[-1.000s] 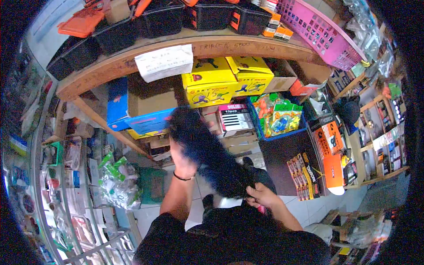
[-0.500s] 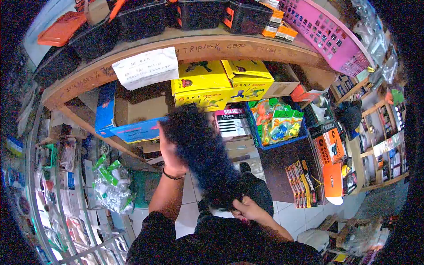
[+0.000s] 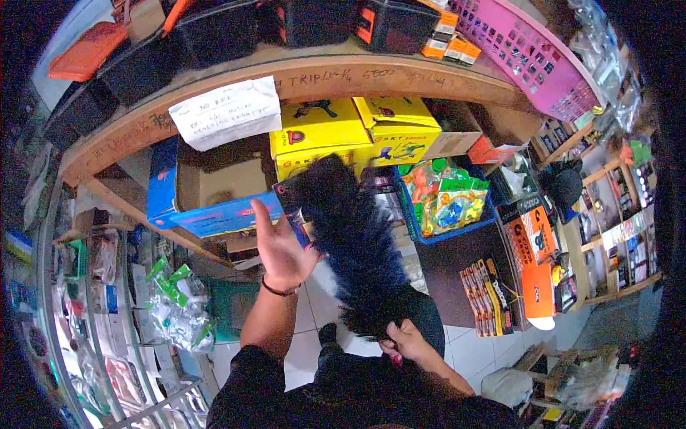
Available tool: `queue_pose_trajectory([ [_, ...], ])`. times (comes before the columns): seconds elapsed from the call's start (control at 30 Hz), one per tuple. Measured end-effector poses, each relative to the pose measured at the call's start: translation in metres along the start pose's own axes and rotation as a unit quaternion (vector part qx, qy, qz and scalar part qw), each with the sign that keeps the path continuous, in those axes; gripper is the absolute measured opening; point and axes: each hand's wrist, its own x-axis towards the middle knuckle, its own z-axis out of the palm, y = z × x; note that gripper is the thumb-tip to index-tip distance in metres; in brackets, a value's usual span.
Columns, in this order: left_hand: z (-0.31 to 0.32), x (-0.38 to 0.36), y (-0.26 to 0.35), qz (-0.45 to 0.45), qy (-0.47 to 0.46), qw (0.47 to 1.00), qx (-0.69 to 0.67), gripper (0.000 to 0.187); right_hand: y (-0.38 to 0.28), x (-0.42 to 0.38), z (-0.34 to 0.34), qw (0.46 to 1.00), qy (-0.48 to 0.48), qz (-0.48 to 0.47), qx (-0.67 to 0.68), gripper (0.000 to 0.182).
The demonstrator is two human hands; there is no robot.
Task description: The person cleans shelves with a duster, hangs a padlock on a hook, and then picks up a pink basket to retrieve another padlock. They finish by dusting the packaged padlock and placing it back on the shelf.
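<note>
A dark blue-black feather duster (image 3: pixel 357 243) slants across the middle of the head view. My right hand (image 3: pixel 407 339) is closed around its lower end, where a bit of red shows. On the left, my left hand (image 3: pixel 284 254) is turned palm up, with a dark bracelet at the wrist and the thumb raised. A small dark packet with red and blue edges (image 3: pixel 299 220) lies over its fingers, which are hidden. The duster's bristles overlap this packet and cover part of it.
In front is a shelf holding an open blue carton (image 3: pixel 229 216), yellow boxes (image 3: pixel 325 132) and a blue basket of bagged parts (image 3: pixel 450 196). Black bins (image 3: pixel 311 25) and a pink basket (image 3: pixel 525 61) sit above. Bagged plastic parts (image 3: pixel 182 304) hang at left.
The left palm, partly behind the duster before, now shows with its thumb raised. The duster's upper end has shifted right and up, uncovering the packet. My right hand keeps its hold.
</note>
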Motion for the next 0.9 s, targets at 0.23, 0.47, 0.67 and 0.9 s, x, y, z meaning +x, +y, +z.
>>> queue_pose_trajectory([
  [0.23,0.005,-0.003,-0.002,0.107,0.246,0.937,0.223,0.067,0.003,0.001,0.002,0.999,-0.042,0.005,-0.024,0.043],
  [0.47,-0.008,-0.009,0.009,-0.030,0.040,0.981,0.186,0.074,0.005,0.001,0.012,0.998,-0.047,-0.015,-0.033,0.043],
  [0.67,0.006,-0.017,0.007,0.065,0.080,0.993,0.062,0.047,0.012,0.002,0.011,0.994,-0.037,-0.029,0.101,0.045],
  [0.9,0.001,-0.018,0.011,-0.017,0.093,0.978,0.186,0.077,0.019,0.002,0.014,0.997,-0.072,-0.003,0.005,0.044],
])
